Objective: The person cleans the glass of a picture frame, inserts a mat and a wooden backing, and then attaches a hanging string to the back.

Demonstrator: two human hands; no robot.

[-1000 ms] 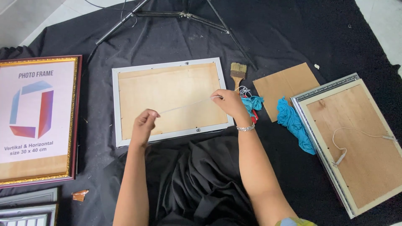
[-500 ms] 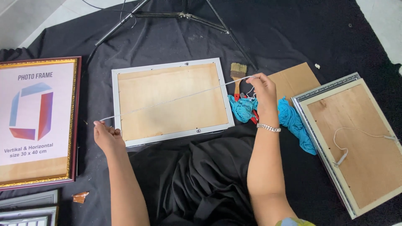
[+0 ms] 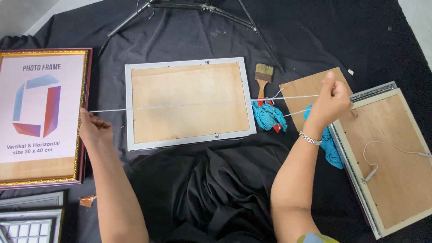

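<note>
**A:** Stretching a white string (image 3: 180, 106) straight across the back of the silver frame (image 3: 189, 102), from what I can see. Left hand (image 3: 92, 128) is closed around 1 end, just off the frame's left edge, right beside the gold frame (image 3: 42, 117). Right hand (image 3: 330, 101) has the other end pinched, thumb up, held out over the loose brown board (image 3: 301, 92).

**B:** So the string is taut?

**A:** Yep, it runs as 1 tight line over the middle of the wooden backing, left to right. Past the right edge it looks like 2 strands going into the right hand, 1 a bit lower than the other.

**B:** What else is lying around?

**A:** A small brush (image 3: 262, 76) just right of the silver frame's top corner, and a blue cloth (image 3: 269, 116) below it with something red in it, can't tell what. More blue cloth sits under the right wrist. Far right there's another frame (image 3: 387, 157) face down, with a slack string on its back. All of it sits on a black sheet (image 3: 216, 189). Tripod legs (image 3: 202, 9) at the top. Bracelet (image 3: 310, 137) on the right wrist.
</note>
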